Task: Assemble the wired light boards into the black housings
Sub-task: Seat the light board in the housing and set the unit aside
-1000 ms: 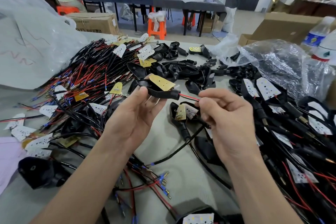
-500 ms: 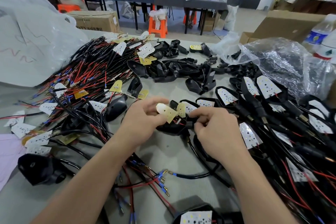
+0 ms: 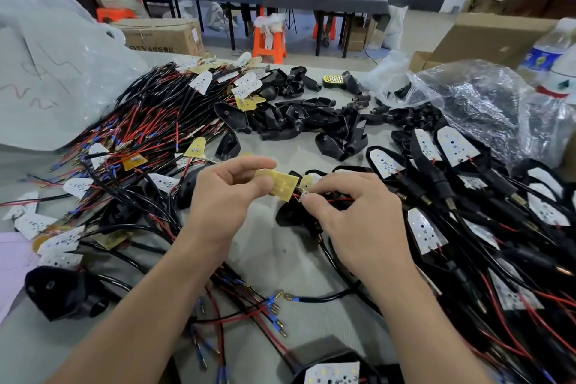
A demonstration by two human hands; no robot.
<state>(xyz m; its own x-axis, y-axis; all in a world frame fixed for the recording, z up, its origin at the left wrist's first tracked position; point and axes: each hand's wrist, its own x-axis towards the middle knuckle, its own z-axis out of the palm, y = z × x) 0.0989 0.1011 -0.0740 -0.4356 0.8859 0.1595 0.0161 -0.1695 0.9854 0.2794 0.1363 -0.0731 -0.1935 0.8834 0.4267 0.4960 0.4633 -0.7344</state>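
Light board (image 3: pixel 279 185) pinched by the left hand (image 3: pixel 224 196), its red wire (image 3: pixel 339 200) pinched by the right hand (image 3: pixel 358 221) above a black housing (image 3: pixel 291 213).

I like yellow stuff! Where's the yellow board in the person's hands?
Head view, in the middle: the left hand pinches the yellow light board, and the right hand pinches its wired end, just above a black housing.

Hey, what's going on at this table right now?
A person is assembling lights. Their left hand pinches a small yellow light board, while the right hand pinches its thin red wire, just above a black plastic housing. The board is not yet seated. Unassembled wired boards are heaped on the left, finished housings with white boards on the right.
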